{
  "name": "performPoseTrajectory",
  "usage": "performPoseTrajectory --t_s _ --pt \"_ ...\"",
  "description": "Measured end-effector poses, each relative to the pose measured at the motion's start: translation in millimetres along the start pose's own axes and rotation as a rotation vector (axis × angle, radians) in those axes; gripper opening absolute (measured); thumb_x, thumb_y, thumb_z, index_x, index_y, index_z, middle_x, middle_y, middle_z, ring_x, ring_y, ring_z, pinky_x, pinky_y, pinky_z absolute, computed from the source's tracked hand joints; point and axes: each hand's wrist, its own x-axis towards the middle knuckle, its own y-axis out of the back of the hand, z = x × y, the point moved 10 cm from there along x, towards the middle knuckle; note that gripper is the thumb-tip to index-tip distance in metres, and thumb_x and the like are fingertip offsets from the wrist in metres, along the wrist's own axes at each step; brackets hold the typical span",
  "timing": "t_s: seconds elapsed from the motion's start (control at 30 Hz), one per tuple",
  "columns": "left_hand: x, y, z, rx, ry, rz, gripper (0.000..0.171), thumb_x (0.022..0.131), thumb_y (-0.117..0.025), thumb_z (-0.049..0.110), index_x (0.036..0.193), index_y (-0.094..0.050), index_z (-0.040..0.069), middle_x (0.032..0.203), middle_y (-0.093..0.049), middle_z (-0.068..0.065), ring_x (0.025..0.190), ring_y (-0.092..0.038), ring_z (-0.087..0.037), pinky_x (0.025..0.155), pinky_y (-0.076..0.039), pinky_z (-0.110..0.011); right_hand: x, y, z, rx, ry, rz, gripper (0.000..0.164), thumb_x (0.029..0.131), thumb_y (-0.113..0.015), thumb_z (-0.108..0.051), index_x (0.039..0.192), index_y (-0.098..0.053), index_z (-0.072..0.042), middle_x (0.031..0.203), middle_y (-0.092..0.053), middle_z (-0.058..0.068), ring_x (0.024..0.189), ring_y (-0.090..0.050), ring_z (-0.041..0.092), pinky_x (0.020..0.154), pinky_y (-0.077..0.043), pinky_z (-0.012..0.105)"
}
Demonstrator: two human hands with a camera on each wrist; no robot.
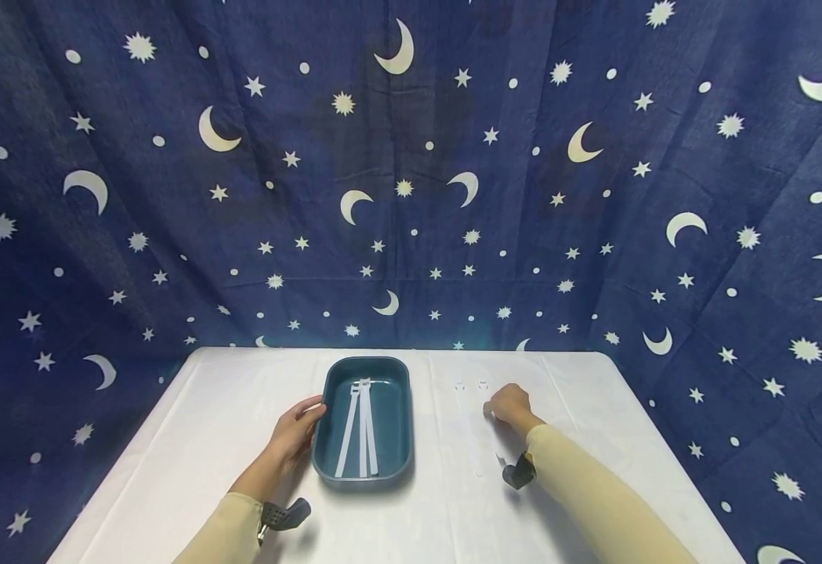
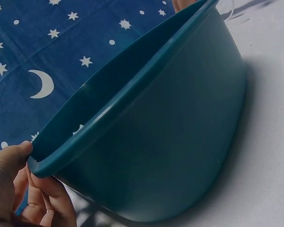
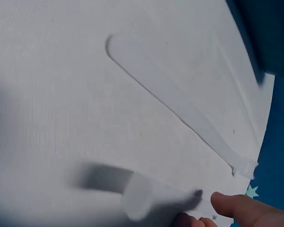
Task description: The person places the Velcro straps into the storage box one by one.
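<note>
A teal plastic bin (image 1: 363, 483) stands on the white-covered table, with three white straps (image 1: 347, 431) fanned out inside it, their small slotted heads toward the far end. My left hand (image 1: 295, 429) grips the bin's left rim, thumb on top and fingers curled beneath, as the left wrist view shows. To the bin's right, my right hand (image 1: 511, 405) pinches another white strap (image 3: 138, 196) near its headed end. The rounded tail of this strap stands off the cloth and casts a shadow. Beside it, a further strap (image 3: 173, 101) lies flat.
White cloth (image 1: 241, 392) covers the table, its far edge meeting a dark blue curtain (image 1: 411, 235) patterned with moons and stars. The curtain also hangs along both sides. Dark wrist-worn devices (image 1: 285, 515) sit at both sleeves.
</note>
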Motion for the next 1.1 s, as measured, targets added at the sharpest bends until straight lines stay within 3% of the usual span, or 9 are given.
performPoseTrajectory --t_s 0.3,0.6,1.1 --pt "-5.0 1.2 1.2 0.011 -0.004 0.002 0.058 0.097 -0.059 0.04 0.145 -0.045 0.011 0.145 -0.048 -0.022 0.126 -0.052 -0.035 0.105 -0.044 -0.053 -3.9 -0.3 -2.1 -0.003 -0.027 0.049 0.023 0.066 -0.08 -0.009 0.079 -0.066 0.004 0.076 -0.068 0.014 0.073 -0.064 0.028 0.073 -0.058 0.037" --pt "-3.2 -0.1 -0.3 -0.015 0.012 0.009 0.057 0.097 -0.06 0.039 0.144 -0.046 0.011 0.148 -0.046 -0.022 0.137 -0.043 -0.04 0.11 -0.037 -0.056 -4.0 -2.7 -1.3 0.012 -0.045 0.055 0.019 0.065 -0.075 0.0 0.081 -0.067 0.007 0.079 -0.068 0.018 0.071 -0.064 0.028 0.07 -0.059 0.039" --pt "-4.9 -1.2 1.4 -0.002 -0.002 0.003 0.058 0.097 -0.06 0.04 0.145 -0.045 0.01 0.147 -0.046 -0.023 0.136 -0.045 -0.041 0.108 -0.04 -0.055 1.9 -8.1 5.4 -0.007 -0.152 0.029 0.037 0.067 -0.078 -0.005 0.095 -0.063 0.015 0.086 -0.067 0.022 0.074 -0.062 0.028 0.076 -0.059 0.037"
